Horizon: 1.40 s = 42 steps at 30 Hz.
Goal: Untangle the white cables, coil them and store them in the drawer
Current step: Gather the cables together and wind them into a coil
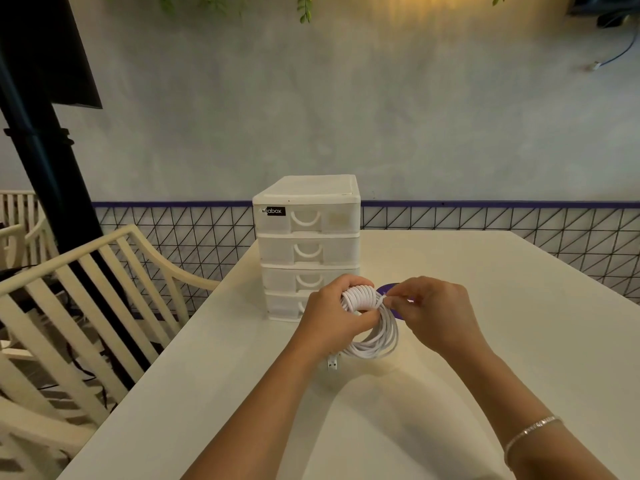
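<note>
While the left hand (pixel 337 315) curls its fingers and thumb round the top of a coiled white cable (pixel 372 323), the right hand (pixel 434 311) pinches the free end of that same cable between thumb and fingertips, right where a band of tight turns is wound across the bundle. Both hands are closed on the cable, which is held just above the table rather than lying on it. Below the wrapped band the loops hang down in a loose ring, and a white USB plug (pixel 332 364) dangles from the bundle near the left wrist (whether it touches the tabletop cannot be told).

A thin silver bracelet (pixel 530 433) sits on the right forearm. Behind the right hand's fingers a round purple patch (pixel 389 289) shows on the cream-coloured table (pixel 502 306), mostly hidden by the hands.

Just beyond the hands, near the table's far left edge, stands a small white plastic four-drawer storage unit (pixel 306 245) with a black label on the upper left of its top drawer; all four drawers appear pushed in, each with a curved handle, and the lowest is partly hidden by the left hand.

To the left of the table stand cream slatted wooden chairs (pixel 86 306). A low black wire-grid fence (pixel 502 226) runs behind the table, backed by a pale grey wall (pixel 346 116), and a dark pole (pixel 41 150) rises at far left.
</note>
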Motion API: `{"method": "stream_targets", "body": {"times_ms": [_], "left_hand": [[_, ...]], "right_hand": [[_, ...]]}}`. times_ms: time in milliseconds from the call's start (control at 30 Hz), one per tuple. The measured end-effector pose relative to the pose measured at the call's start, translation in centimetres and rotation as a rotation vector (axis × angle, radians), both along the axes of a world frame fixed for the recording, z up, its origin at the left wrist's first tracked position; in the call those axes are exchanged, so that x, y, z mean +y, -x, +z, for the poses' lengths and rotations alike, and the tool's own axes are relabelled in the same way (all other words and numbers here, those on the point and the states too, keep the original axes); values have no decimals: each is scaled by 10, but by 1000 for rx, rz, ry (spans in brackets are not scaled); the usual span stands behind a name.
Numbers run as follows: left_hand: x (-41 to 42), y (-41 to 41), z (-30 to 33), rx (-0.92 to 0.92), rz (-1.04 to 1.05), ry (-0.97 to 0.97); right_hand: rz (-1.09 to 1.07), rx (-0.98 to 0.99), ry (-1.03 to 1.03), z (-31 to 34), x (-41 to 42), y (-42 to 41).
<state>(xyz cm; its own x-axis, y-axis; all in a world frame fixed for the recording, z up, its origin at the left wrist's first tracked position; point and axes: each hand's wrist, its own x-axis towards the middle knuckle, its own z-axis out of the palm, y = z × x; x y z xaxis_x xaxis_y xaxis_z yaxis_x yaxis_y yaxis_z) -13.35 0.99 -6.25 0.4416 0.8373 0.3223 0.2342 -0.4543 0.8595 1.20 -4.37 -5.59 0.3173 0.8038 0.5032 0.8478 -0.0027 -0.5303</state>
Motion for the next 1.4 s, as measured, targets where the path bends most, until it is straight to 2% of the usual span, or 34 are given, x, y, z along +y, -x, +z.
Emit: {"method": "stream_targets", "body": {"times_ms": [133, 333, 467, 833, 1067, 1233, 1400], "left_hand": [[-2, -1, -1, -16, 52, -50], [-1, 0, 1, -62, 91, -86], [-1, -1, -1, -76, 102, -90], [3, -7, -5, -224, 138, 113], [0, -13, -5, -282, 121, 110], [2, -9, -4, -287, 114, 84], [4, -5, -3, -379, 65, 139]], "right_hand": [[1, 71, 15, -1, -2, 3], [1, 404, 18, 2, -1, 12], [8, 497, 28, -1, -2, 16], [-3, 141, 18, -14, 4, 31], [-47, 207, -8, -12, 6, 32], [15, 289, 27, -7, 3, 28], [82, 321, 45, -2, -2, 25]]}}
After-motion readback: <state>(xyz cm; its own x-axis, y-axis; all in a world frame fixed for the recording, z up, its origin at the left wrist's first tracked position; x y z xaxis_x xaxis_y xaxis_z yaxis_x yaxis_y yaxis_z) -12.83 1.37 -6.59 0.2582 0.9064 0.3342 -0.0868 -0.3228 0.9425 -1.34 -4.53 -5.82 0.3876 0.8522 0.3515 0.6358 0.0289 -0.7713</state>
